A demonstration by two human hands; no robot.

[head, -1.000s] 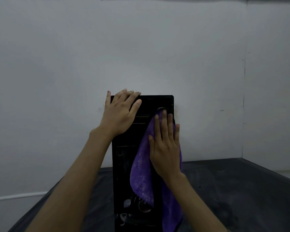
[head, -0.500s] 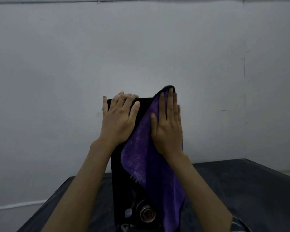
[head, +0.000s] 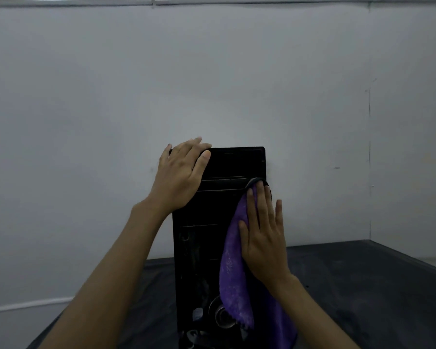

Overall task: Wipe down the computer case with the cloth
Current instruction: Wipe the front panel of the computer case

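Note:
A black computer case [head: 227, 167] stands upright on a dark table, its front panel facing me. My left hand [head: 180, 176] rests flat on the case's upper left corner, fingers straight and reaching over the top edge. My right hand [head: 263, 233] presses a purple cloth [head: 233, 278] flat against the right side of the front panel, fingers straight and pointing up. The cloth hangs down past the hand and covers part of the round silver button near the bottom of the panel.
The dark table [head: 363, 285] runs to the right and toward me, with its right edge near the frame's side. A plain white wall [head: 212, 84] stands directly behind the case, meeting another wall at the right.
My right hand has slid the cloth down from the case's top edge to the middle of the right side. The left hand has stayed on the upper left corner.

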